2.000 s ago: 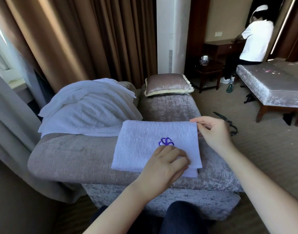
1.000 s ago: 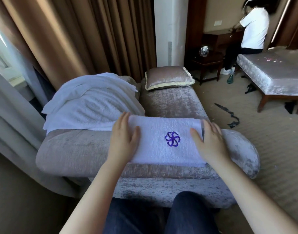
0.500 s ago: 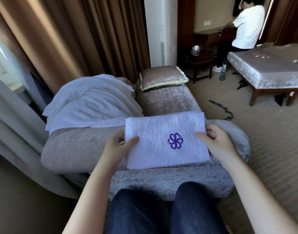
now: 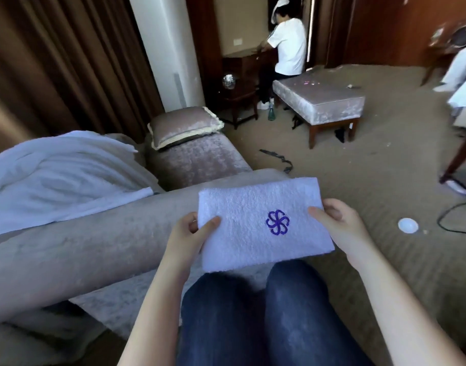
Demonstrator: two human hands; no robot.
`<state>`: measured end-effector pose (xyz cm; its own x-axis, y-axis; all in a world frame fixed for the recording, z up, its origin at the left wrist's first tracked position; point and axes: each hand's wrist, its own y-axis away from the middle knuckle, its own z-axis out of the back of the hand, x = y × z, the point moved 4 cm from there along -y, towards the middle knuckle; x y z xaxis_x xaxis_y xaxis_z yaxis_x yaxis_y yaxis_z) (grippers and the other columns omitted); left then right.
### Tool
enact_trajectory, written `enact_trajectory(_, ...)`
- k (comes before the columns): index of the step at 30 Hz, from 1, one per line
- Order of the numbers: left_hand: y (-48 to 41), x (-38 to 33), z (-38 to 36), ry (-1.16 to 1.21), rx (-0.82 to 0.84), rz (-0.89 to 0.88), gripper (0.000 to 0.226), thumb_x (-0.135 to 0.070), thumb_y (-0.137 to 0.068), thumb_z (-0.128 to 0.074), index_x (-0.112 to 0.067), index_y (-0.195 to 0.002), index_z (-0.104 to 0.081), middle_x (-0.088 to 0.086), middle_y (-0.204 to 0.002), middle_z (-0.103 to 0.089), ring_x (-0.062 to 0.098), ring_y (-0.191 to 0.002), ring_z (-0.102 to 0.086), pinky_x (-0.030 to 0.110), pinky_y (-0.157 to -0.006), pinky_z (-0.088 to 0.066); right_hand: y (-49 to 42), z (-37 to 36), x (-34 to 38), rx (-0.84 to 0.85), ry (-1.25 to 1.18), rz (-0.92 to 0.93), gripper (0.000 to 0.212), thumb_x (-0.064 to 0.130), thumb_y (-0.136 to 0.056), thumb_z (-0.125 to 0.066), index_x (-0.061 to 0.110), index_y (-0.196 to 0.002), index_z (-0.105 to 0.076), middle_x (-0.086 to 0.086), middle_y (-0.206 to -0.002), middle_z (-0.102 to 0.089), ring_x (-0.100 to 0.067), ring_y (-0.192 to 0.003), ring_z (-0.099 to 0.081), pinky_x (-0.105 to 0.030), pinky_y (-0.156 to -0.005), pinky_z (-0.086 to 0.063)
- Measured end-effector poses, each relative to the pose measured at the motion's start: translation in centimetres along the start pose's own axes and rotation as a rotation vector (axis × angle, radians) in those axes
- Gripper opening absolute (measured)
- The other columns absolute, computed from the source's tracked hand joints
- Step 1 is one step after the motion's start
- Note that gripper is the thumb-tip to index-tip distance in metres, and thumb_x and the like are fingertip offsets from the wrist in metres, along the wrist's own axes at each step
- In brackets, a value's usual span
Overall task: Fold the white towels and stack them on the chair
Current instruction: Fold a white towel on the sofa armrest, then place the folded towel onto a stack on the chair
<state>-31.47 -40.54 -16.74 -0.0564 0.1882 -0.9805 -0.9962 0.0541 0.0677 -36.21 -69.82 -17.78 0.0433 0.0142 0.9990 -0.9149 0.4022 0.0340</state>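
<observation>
A folded white towel (image 4: 253, 220) with a purple flower emblem hangs in the air above my knees, off the grey velvet couch (image 4: 94, 247). My left hand (image 4: 189, 233) pinches its left edge, thumb on top and fingers underneath. My right hand (image 4: 340, 223) grips its right edge the same way. A heap of unfolded white towels (image 4: 55, 178) lies on the couch at the left. A chair leg (image 4: 456, 159) shows at the right edge.
A velvet cushion (image 4: 184, 125) lies at the couch's far end. A padded bench (image 4: 319, 99) stands on the carpet beyond, with a person in white behind it. A dark strap (image 4: 277, 159), a white round lid (image 4: 407, 225) and a black cable (image 4: 454, 220) lie on the floor.
The towel was pressed flat on the couch, then both hands took its ends and lifted it off. It now hangs over my knees, and the view has swung right.
</observation>
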Motion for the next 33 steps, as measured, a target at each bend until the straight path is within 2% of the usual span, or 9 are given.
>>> enact_trajectory(2, 0.1, 0.0, -3.0, 0.006, 0.075, 0.001, 0.034, -0.037, -0.084, -0.074, -0.010, -0.101, -0.065, 0.003, -0.096, -0.074, 0.022, -0.090, -0.071, 0.038, -0.075, -0.058, 1.1, 3.3, -0.3, -0.086, 0.020, -0.011, 0.014, 0.016, -0.090, -0.066, 0.008, -0.102, -0.064, -0.001, -0.088, -0.069, -0.010, -0.075, -0.061, -0.016, -0.057, -0.046)
enact_trajectory(5, 0.6, -0.3, -7.5, 0.006, 0.196, 0.002, 0.047, -0.047, -0.074, -0.075, -0.011, -0.103, -0.064, 0.003, -0.098, -0.074, 0.022, -0.091, -0.071, 0.045, -0.083, -0.058, 3.2, 8.1, -0.7, -0.209, 0.034, -0.033, 0.014, 0.020, -0.089, -0.067, 0.012, -0.100, -0.065, 0.006, -0.086, -0.068, -0.006, -0.076, -0.061, -0.019, -0.062, -0.046)
enact_trajectory(10, 2.6, -0.8, -14.6, 0.020, 0.376, 0.001, 0.027, -0.034, -0.085, -0.073, -0.013, -0.101, -0.066, 0.001, -0.096, -0.075, 0.019, -0.090, -0.071, 0.042, -0.082, -0.058, 7.7, 15.0, -1.5, -0.384, 0.051, -0.077, 0.015, 0.022, -0.088, -0.069, 0.016, -0.102, -0.065, 0.002, -0.095, -0.071, -0.013, -0.088, -0.066, -0.032, -0.076, -0.051)
enact_trajectory(13, 4.0, -0.9, -17.7, -0.006, 0.457, -0.006, 0.028, -0.033, -0.085, -0.073, -0.012, -0.101, -0.065, 0.001, -0.095, -0.074, 0.018, -0.089, -0.071, 0.038, -0.078, -0.059, 10.7, 18.2, -2.0, -0.479, 0.050, -0.090, 0.018, 0.022, -0.088, -0.069, 0.018, -0.105, -0.066, 0.003, -0.097, -0.071, -0.011, -0.087, -0.067, -0.029, -0.069, -0.052)
enact_trajectory(15, 4.7, -1.1, -19.4, -0.030, 0.523, -0.017, 0.027, -0.034, -0.085, -0.073, -0.015, -0.103, -0.065, -0.002, -0.095, -0.074, 0.018, -0.089, -0.071, 0.042, -0.080, -0.059, 12.5, 19.9, -2.3, -0.541, 0.053, -0.087, 0.021, 0.022, -0.087, -0.070, 0.017, -0.107, -0.067, 0.001, -0.098, -0.071, -0.012, -0.087, -0.068, -0.026, -0.066, -0.051)
enact_trajectory(20, 6.9, -1.6, -23.8, -0.082, 0.674, -0.051, 0.024, -0.033, -0.084, -0.075, -0.016, -0.099, -0.066, -0.004, -0.093, -0.074, 0.020, -0.089, -0.071, 0.043, -0.078, -0.059, 17.5, 23.9, -3.4, -0.687, 0.095, -0.126, 0.017, 0.025, -0.085, -0.072, 0.021, -0.101, -0.069, -0.001, -0.097, -0.072, -0.017, -0.090, -0.068, -0.039, -0.080, -0.055)
enact_trajectory(25, 10.4, -1.8, -28.9, -0.109, 0.842, -0.055, 0.024, -0.034, -0.081, -0.077, -0.019, -0.098, -0.068, -0.005, -0.097, -0.074, 0.019, -0.093, -0.070, 0.049, -0.086, -0.056, 23.4, 27.4, -3.5, -0.861, 0.075, -0.126, 0.015, 0.023, -0.087, -0.070, 0.020, -0.101, -0.068, 0.002, -0.092, -0.070, -0.012, -0.081, -0.065, -0.024, -0.066, -0.050)
enact_trajectory(30, 14.7, -1.7, -33.0, -0.109, 0.990, -0.059, 0.024, -0.035, -0.082, -0.076, -0.021, -0.099, -0.068, -0.008, -0.097, -0.074, 0.016, -0.092, -0.071, 0.050, -0.086, -0.057, 29.6, 30.1, -4.3, -0.962, 0.217, -0.198, 0.013, 0.034, -0.089, -0.063, 0.034, -0.102, -0.063, 0.004, -0.097, -0.066, -0.016, -0.094, -0.061, -0.029, -0.073, -0.049)
enact_trajectory(33, 17.1, -1.6, -34.9, -0.087, 1.053, -0.056, 0.030, -0.039, -0.078, -0.077, -0.020, -0.099, -0.067, -0.004, -0.098, -0.074, 0.018, -0.090, -0.071, 0.049, -0.084, -0.057, 32.8, 30.6, -4.3, -1.008, 0.242, -0.242, 0.013, 0.039, -0.090, -0.060, 0.043, -0.103, -0.058, 0.004, -0.100, -0.066, -0.011, -0.094, -0.060, -0.026, -0.069, -0.048)
